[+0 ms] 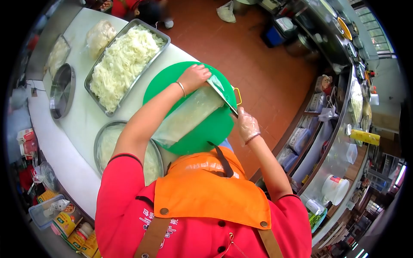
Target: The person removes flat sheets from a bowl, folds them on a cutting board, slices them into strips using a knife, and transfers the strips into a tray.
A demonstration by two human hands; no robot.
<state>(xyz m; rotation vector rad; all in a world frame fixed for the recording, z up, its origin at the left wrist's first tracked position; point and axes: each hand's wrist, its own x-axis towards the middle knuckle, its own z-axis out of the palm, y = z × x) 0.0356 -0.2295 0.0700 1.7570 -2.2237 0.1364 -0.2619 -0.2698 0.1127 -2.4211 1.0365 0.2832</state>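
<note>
A translucent whitish sheet, folded or stacked (pixel 189 116), lies across the round green board (pixel 195 144). The broad blade of a knife (pixel 221 92) rests at its far right end. My right hand (pixel 248 124), in a clear glove, is closed round the knife's handle at the board's right edge. On the other side, my left hand (pixel 194 78) has its fingers bent together at the far end of the blade, over the sheet's upper edge. Whether its fingertips press the sheet or the blade cannot be made out.
A rectangular tray (pixel 87 81) heaped with pale strips stands left of the board. Nearer me is a round pan (pixel 98 148) of pale pieces. An empty round pan (pixel 63 90) and a plastic bag (pixel 100 36) sit farther left. Another person (pixel 133 8) stands beyond the table.
</note>
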